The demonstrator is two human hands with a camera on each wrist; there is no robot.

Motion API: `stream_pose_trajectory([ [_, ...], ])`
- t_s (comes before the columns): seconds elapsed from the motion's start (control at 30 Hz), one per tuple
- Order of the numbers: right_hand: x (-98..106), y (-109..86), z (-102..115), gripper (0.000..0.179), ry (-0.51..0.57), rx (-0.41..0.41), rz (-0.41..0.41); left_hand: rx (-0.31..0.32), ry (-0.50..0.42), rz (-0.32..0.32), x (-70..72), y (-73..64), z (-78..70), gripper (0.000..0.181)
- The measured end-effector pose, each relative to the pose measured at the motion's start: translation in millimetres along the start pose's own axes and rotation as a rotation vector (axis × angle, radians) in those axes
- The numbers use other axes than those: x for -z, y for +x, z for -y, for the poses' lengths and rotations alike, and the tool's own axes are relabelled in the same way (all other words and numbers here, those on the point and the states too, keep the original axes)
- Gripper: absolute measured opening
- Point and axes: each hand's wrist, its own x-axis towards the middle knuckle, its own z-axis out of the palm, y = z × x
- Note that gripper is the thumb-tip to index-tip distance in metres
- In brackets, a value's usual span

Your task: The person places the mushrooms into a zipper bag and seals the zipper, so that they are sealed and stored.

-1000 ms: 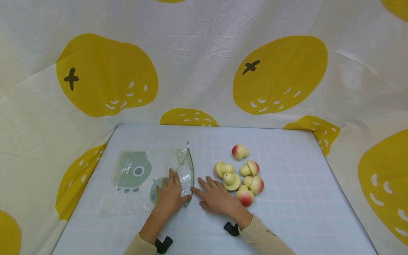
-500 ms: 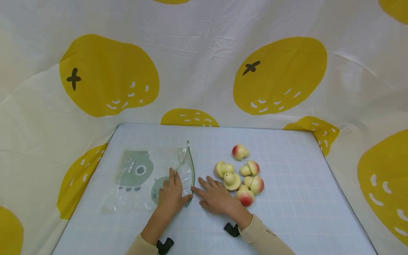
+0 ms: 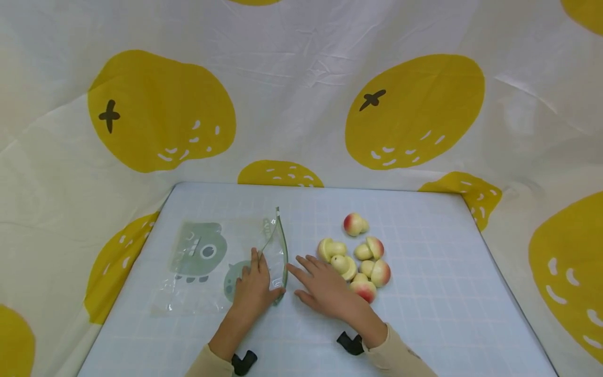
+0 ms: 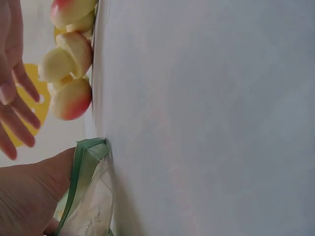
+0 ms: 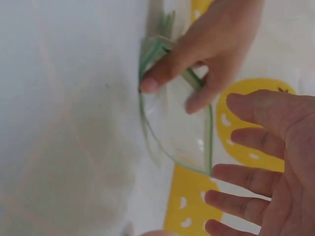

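Head view: clear plastic bag (image 3: 219,264) flat on the pale table (image 3: 452,303), larger green creature print (image 3: 200,251) at its far left, smaller print (image 3: 232,283) nearer the mouth. Green-edged mouth (image 3: 285,246) gapes toward six mushroom-shaped pieces (image 3: 369,250), pale yellow with reddish caps. All six sit outside the bag, loosely clustered on the table, one a little apart at the back.

Left hand (image 3: 254,290) rests on the bag by the mouth, unclenched, fingers straight, thumb out along the green edge. Right wrist view has its thumb against one lip and another digit near the opposite one, the mouth spread wide; how far either reaches inside cannot be told. Right hand (image 3: 327,290) released, fingers splayed, between mouth and pieces; fingertips just beside the green edge, contact unclear.

Hidden or cut: left hand covers part of the smaller print. Right hand overlaps the nearest pieces in the head view. Both sleeves (image 3: 398,353) run off the lower edge. Left wrist view crops both hands and the uppermost piece. Right wrist view is soft; a pale rounded shape (image 5: 160,233) at its lower edge is too cropped to identify.
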Motion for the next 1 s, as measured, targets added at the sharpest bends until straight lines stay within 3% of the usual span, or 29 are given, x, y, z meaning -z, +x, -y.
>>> stream_pose_trajectory([
  [0.37, 36, -20.0, -25, 0.057, 0.123, -0.016, -0.268, 0.001, -0.011, -0.008, -0.2, -0.3, -1.9, 0.11],
  [0.57, 47, -33.4, -50, 0.057, 0.111, -0.07, -0.371, -0.009, -0.011, -0.015, 0.4, -1.5, -1.5, 0.11],
  [1.0, 56, -57.9, -92, 0.058, 0.177, -0.281, -0.382, -0.012, -0.007, -0.005, 1.6, -2.3, -0.9, 0.11],
])
